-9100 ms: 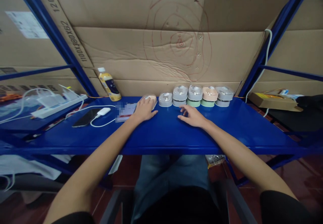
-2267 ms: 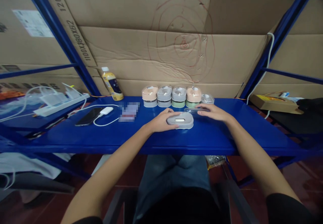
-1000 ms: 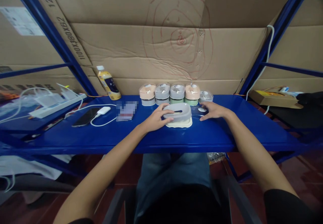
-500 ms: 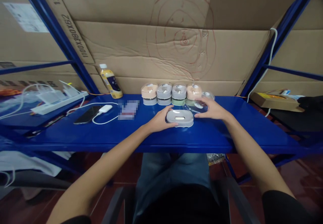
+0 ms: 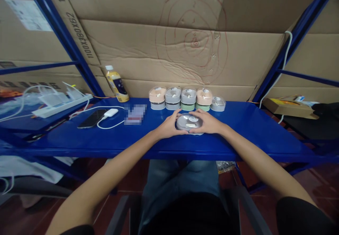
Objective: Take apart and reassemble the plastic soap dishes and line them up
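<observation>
A grey oval container [image 5: 188,122] with a clear lid [image 5: 192,119] over its top sits near the front of the blue table. My left hand [image 5: 170,125] wraps round its left side. On the right side, my right hand [image 5: 208,122] grips the lid and container edge. Behind them stands a row of stacked containers with clear lids: a peach one [image 5: 157,95], two grey ones [image 5: 173,95] [image 5: 188,95] and another peach one [image 5: 204,96]. A single low grey container [image 5: 218,103] ends the row at the right.
On the left of the table [image 5: 254,132] are a yellow bottle [image 5: 118,86], a black phone [image 5: 92,119], a white charger [image 5: 111,113] with cables and a blurred packet [image 5: 135,114]. Farther left lies a power strip [image 5: 63,106]. A cardboard box [image 5: 290,108] is at the right.
My right hand has moved left with the clear lid, which now covers the grey container. The low container at the row's right end is now fully exposed. My left hand stays at the container.
</observation>
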